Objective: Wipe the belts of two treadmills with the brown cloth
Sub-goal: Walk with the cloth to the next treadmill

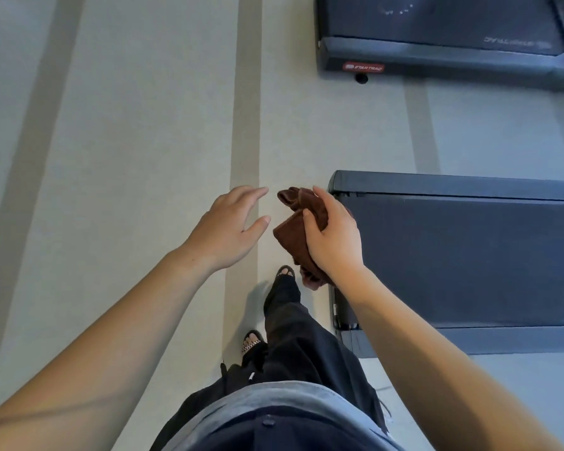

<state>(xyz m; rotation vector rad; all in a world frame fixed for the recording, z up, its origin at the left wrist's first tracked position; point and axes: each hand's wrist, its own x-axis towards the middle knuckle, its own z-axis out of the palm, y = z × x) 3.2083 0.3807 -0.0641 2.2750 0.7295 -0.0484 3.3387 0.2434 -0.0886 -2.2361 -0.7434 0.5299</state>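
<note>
My right hand (334,237) grips a bunched brown cloth (295,221) in the air, just left of the near treadmill's rear end. My left hand (230,227) hovers a little to the left of the cloth, fingers spread, holding nothing and not touching it. The near treadmill's dark belt (463,255) lies to my right, framed by grey side rails. A second treadmill's belt (443,24) sits farther off at the top right, with a red brand label on its rear corner.
Pale carpet with darker stripes (245,125) covers the floor on the left and middle. A strip of floor (485,131) separates the two treadmills. My feet in sandals (282,278) stand beside the near treadmill's rear corner.
</note>
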